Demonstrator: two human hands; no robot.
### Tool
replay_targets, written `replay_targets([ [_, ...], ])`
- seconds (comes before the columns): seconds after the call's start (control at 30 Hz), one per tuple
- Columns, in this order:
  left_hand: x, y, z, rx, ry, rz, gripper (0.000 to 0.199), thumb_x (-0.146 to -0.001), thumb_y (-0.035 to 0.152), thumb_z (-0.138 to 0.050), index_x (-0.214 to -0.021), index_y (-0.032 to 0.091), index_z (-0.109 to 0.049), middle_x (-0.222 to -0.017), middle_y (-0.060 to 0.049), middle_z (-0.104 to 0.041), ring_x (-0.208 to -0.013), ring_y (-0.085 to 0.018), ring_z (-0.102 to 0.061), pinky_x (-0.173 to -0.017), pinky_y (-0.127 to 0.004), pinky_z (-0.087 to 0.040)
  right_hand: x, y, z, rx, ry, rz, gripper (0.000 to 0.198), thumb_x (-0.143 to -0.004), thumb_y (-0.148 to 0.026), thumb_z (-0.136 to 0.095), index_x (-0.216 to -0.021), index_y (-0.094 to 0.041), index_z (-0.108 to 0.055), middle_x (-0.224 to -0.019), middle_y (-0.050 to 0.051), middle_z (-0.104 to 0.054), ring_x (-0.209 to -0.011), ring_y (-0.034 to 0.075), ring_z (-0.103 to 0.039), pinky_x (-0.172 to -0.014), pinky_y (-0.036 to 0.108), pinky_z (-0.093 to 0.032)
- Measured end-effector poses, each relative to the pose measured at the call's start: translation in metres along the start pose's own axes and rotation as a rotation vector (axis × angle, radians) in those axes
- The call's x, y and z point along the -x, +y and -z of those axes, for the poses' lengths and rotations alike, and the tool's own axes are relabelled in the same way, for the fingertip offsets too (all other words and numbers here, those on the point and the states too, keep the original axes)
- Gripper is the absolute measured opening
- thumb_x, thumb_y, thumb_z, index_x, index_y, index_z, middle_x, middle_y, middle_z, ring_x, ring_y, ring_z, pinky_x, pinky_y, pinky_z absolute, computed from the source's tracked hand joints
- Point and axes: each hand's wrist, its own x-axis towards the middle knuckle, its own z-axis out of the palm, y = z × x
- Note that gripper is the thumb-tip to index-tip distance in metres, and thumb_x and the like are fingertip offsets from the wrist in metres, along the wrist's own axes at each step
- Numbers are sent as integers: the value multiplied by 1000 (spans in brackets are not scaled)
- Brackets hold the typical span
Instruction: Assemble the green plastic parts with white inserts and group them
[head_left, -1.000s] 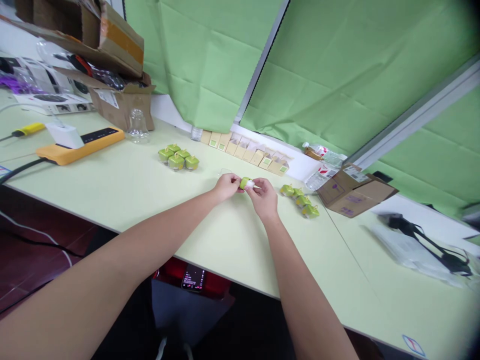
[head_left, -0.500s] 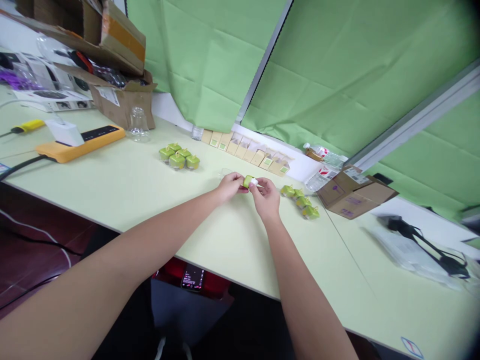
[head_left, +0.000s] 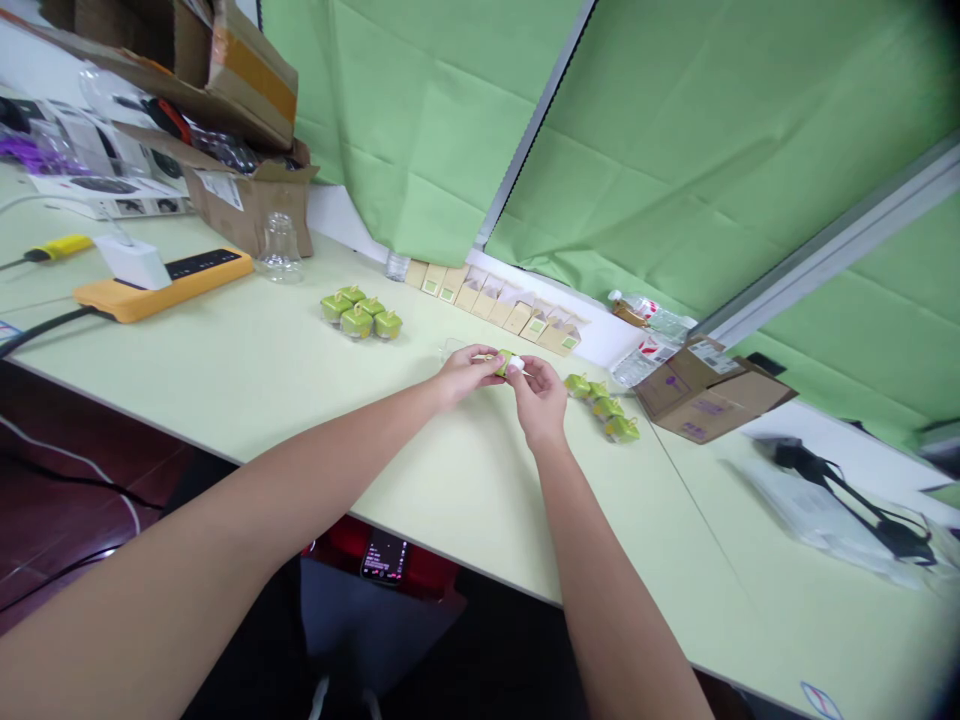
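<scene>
My left hand [head_left: 461, 378] and my right hand [head_left: 544, 400] meet above the pale table [head_left: 457, 480], both closed on one small green-and-white box [head_left: 505, 360]. The left fingers grip its green side; the right thumb and fingers pinch its white end. Fingers hide much of its shape. Just behind my left hand lies a clear plastic piece [head_left: 451, 346], partly covered. Several similar green-topped little boxes [head_left: 357, 320] with yellow loops sit in a cluster to the left. More green-topped boxes [head_left: 606, 407] form a slanted double row right of my right hand.
A row of small cardboard boxes [head_left: 491, 300] lines the wall. On the left are an orange power strip [head_left: 172, 283], a clear jar [head_left: 280, 250] and large cartons [head_left: 251, 205]. Plastic bottles [head_left: 646, 355], a carton [head_left: 705, 390] and black straps [head_left: 862, 495] lie right.
Both hands have shifted slightly right with the green-and-white box. My left thumb now reaches over the green side and covers more of it.
</scene>
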Motion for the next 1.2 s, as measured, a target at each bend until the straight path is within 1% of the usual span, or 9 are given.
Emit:
replay_targets([
  [0.23,-5,-6,10,-47,-35,-25,36,-72,27,-84,-96,10,-63,-83,-6,-70,-83,-17,-71,-99,-44,-53,1,1,3,61,-9,-34,43,-71,-47,-76,-102,-18,-66,-106,10,-71,-84,20,-70,-83,40,-58],
  [0.33,-6,-8,12,-44,-38,-32,38,-70,28,-85,-95,10,-63,-85,-7,-70,-84,-18,-71,-100,-45,-52,1,1,2,64,-3,-2,42,-71,-46,-77,-101,-18,-68,-103,10,-73,-85,21,-70,-85,41,-58],
  [0.43,-4,-6,9,-23,-23,-31,35,-71,26,-85,-93,10,-63,-86,-8,-70,-84,-18,-71,-100,-45,-52,2,0,0,88,4,28,40,-72,-46,-76,-101,-19,-67,-103,9,-73,-87,21,-70,-85,40,-58],
  [0.57,-2,-2,3,30,-16,-38,27,-76,21,-81,-92,9,-62,-90,-9,-71,-83,-17,-71,-100,-44,-52,2,-1,-2,93,37,52,40,-75,-45,-74,-104,-20,-64,-104,9,-72,-87,20,-69,-84,38,-57],
  [0.67,-1,0,0,48,-14,-34,25,-78,20,-79,-92,8,-63,-91,-10,-71,-82,-17,-70,-100,-44,-52,1,0,-3,92,44,71,39,-76,-46,-72,-102,-20,-61,-104,8,-70,-85,19,-68,-82,36,-57],
  [0.8,-1,-1,1,29,-8,-36,27,-76,20,-81,-92,8,-63,-86,-9,-71,-81,-17,-70,-99,-44,-52,0,1,-2,99,30,68,38,-75,-48,-72,-100,-21,-60,-103,7,-68,-82,18,-67,-77,35,-58],
  [0.97,0,-1,1,-17,-1,-56,29,-74,23,-82,-91,9,-63,-80,-6,-70,-77,-16,-70,-97,-43,-53,1,-3,0,85,2,48,36,-76,-46,-72,-100,-21,-62,-104,6,-68,-83,18,-68,-76,34,-58],
  [1.2,0,-2,1,-31,-11,-76,35,-70,29,-85,-90,10,-63,-80,-6,-70,-78,-16,-70,-97,-44,-54,0,-5,2,99,10,40,36,-75,-46,-73,-97,-19,-65,-101,7,-70,-81,19,-68,-76,36,-58],
])
